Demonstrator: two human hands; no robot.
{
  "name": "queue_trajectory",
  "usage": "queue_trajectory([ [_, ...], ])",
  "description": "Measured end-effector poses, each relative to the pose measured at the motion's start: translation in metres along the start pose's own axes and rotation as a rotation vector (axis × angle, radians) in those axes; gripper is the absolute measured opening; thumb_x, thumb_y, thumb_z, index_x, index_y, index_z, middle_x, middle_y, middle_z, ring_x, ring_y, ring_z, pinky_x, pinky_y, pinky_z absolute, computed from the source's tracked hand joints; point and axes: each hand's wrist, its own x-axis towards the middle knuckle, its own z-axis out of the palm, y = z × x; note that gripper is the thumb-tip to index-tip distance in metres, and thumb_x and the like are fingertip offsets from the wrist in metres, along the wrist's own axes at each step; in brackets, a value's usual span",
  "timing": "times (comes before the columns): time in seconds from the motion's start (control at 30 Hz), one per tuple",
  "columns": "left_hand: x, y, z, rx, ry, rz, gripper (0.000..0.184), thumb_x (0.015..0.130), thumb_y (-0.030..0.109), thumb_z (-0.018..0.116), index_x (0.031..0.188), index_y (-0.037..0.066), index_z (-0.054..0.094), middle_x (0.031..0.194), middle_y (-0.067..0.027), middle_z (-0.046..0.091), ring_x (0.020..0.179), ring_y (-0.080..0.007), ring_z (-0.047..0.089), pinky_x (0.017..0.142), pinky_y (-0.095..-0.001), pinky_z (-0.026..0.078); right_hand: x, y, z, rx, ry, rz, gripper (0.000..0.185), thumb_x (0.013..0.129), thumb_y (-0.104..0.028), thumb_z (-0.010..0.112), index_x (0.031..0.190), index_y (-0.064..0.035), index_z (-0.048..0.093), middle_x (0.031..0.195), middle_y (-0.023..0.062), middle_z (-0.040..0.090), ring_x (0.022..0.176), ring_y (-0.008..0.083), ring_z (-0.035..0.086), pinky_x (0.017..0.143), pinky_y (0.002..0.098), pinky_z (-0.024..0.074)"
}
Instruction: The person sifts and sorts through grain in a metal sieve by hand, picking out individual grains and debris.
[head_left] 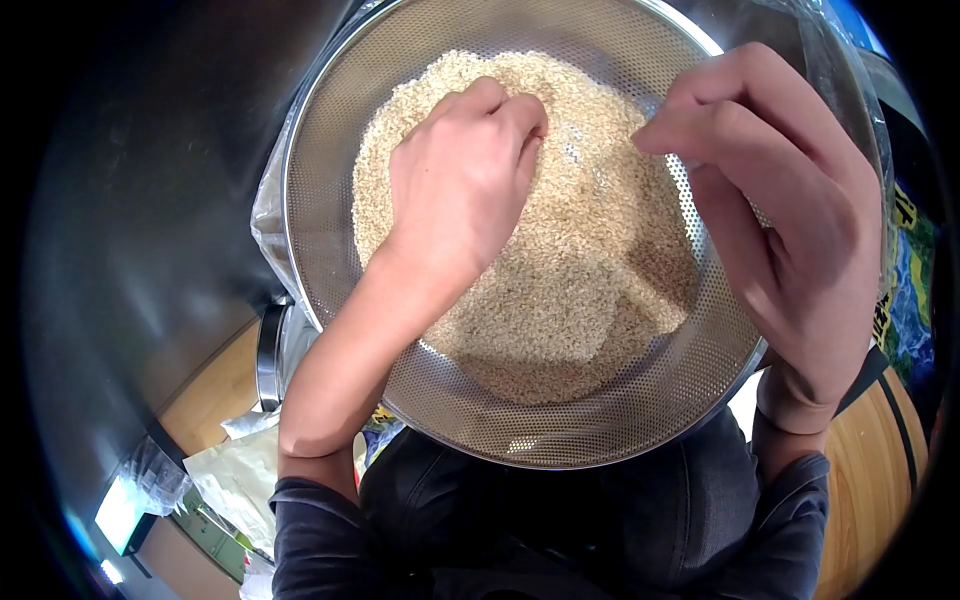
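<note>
A wide metal colander with fine round holes stands in front of my lap, holding a broad layer of pale brownish grain that looks like rice. On the left part of the grain rests my left hand, its fingers curled down and closed; whatever they pinch is hidden. My right hand hovers over the colander's right rim, thumb and index finger pressed together at the tips. Anything between those tips is too small to make out. A few perforations show through the thin grain between the hands.
Clear plastic wraps around the colander's outside. A colourful printed bag lies at the right, by a wooden surface. At the lower left are a metal-rimmed container, a pale paper sheet and a lit screen.
</note>
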Motion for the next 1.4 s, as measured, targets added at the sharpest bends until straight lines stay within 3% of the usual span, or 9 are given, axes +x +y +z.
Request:
queue_trajectory([
  [0.2, -0.003, -0.009, 0.004, 0.004, 0.142, 0.067, 0.012, 0.081, 0.011, 0.076, 0.093, 0.011, 0.072, 0.090, -0.0039, 0.065, 0.071, -0.0229, 0.066, 0.065, -0.0350, 0.054, 0.001, 0.002, 0.001, -0.001, 0.000, -0.007, 0.014, 0.078, 0.009, 0.066, 0.088, -0.0002, 0.069, 0.091, 0.0071, 0.064, 0.074, 0.0181, 0.064, 0.064, 0.0281, 0.0478],
  [0.27, -0.002, -0.011, -0.004, -0.136, 0.054, 0.088, 0.024, 0.080, 0.015, 0.073, 0.103, 0.009, 0.072, 0.103, -0.0124, 0.067, 0.099, -0.0351, 0.064, 0.086, -0.0480, 0.053, 0.000, 0.003, 0.002, 0.033, 0.019, -0.031, 0.014, 0.078, 0.009, 0.066, 0.088, 0.0003, 0.069, 0.091, 0.0071, 0.063, 0.074, 0.0178, 0.063, 0.063, 0.0283, 0.0475],
  [0.3, -0.001, -0.009, -0.008, -0.136, 0.052, 0.088, 0.024, 0.080, 0.015, 0.073, 0.103, 0.009, 0.072, 0.103, -0.0124, 0.067, 0.099, -0.0351, 0.064, 0.086, -0.0480, 0.053, 0.000, 0.003, 0.002, 0.038, 0.017, -0.031, 0.014, 0.078, 0.009, 0.066, 0.088, 0.0005, 0.069, 0.091, 0.0070, 0.063, 0.074, 0.0176, 0.063, 0.063, 0.0283, 0.0474],
  [0.4, 0.001, -0.001, -0.023, -0.166, 0.101, 0.175, 0.025, 0.075, 0.013, 0.079, 0.100, 0.009, 0.073, 0.094, -0.0084, 0.063, 0.082, -0.0267, 0.062, 0.071, -0.0403, 0.052, -0.002, 0.004, 0.003, 0.049, -0.007, -0.027, 0.016, 0.076, 0.009, 0.067, 0.090, 0.0011, 0.070, 0.090, 0.0066, 0.061, 0.073, 0.0163, 0.062, 0.062, 0.0281, 0.0465],
  [0.47, 0.001, 0.005, -0.033, -0.581, 0.018, 0.100, 0.017, 0.081, 0.003, 0.078, 0.097, 0.003, 0.071, 0.090, 0.0014, 0.057, 0.069, -0.0055, 0.046, 0.063, -0.0220, 0.039, -0.002, 0.001, 0.005, 0.068, -0.011, 0.003, 0.018, 0.075, 0.008, 0.068, 0.091, 0.0011, 0.071, 0.090, 0.0062, 0.061, 0.072, 0.0151, 0.061, 0.061, 0.0274, 0.0456],
  [0.67, -0.002, 0.011, -0.052, -1.061, -0.318, -0.157, 0.012, 0.089, -0.004, 0.071, 0.101, -0.001, 0.069, 0.097, 0.0010, 0.060, 0.082, -0.0052, 0.054, 0.072, -0.0202, 0.042, -0.003, 0.001, 0.005, 0.088, -0.012, -0.041, 0.016, 0.071, 0.002, 0.073, 0.087, -0.0003, 0.075, 0.087, 0.0044, 0.061, 0.070, 0.0135, 0.059, 0.058, 0.0251, 0.0434],
  [0.93, -0.004, 0.016, -0.065, -1.015, -0.341, -0.117, 0.011, 0.088, -0.005, 0.072, 0.099, -0.002, 0.069, 0.097, -0.0009, 0.061, 0.085, -0.0072, 0.056, 0.074, -0.0214, 0.043, -0.002, -0.002, 0.008, 0.118, 0.087, -0.052, 0.013, 0.067, -0.002, 0.077, 0.079, -0.0008, 0.074, 0.084, 0.0042, 0.061, 0.069, 0.0137, 0.059, 0.057, 0.0247, 0.0431],
  [1.23, -0.007, 0.025, -0.064, -1.107, -0.316, -0.180, 0.012, 0.089, -0.005, 0.071, 0.101, -0.004, 0.069, 0.096, -0.0015, 0.062, 0.086, -0.0078, 0.056, 0.075, -0.0220, 0.043, -0.002, 0.018, 0.011, 0.034, 0.035, -0.348, 0.033, 0.068, 0.003, 0.075, 0.099, 0.0001, 0.064, 0.096, 0.0148, 0.059, 0.075, 0.0230, 0.060, 0.061, 0.0321, 0.0501],
  [1.4, -0.009, 0.026, -0.062, -1.165, -0.288, -0.224, 0.007, 0.091, -0.004, 0.070, 0.098, -0.003, 0.067, 0.094, 0.0000, 0.063, 0.083, -0.0071, 0.055, 0.075, -0.0224, 0.043, -0.004, 0.013, 0.005, 0.039, -0.040, -0.246, 0.033, 0.071, 0.007, 0.070, 0.101, 0.0015, 0.060, 0.099, 0.0154, 0.057, 0.077, 0.0271, 0.059, 0.066, 0.0356, 0.0507],
])
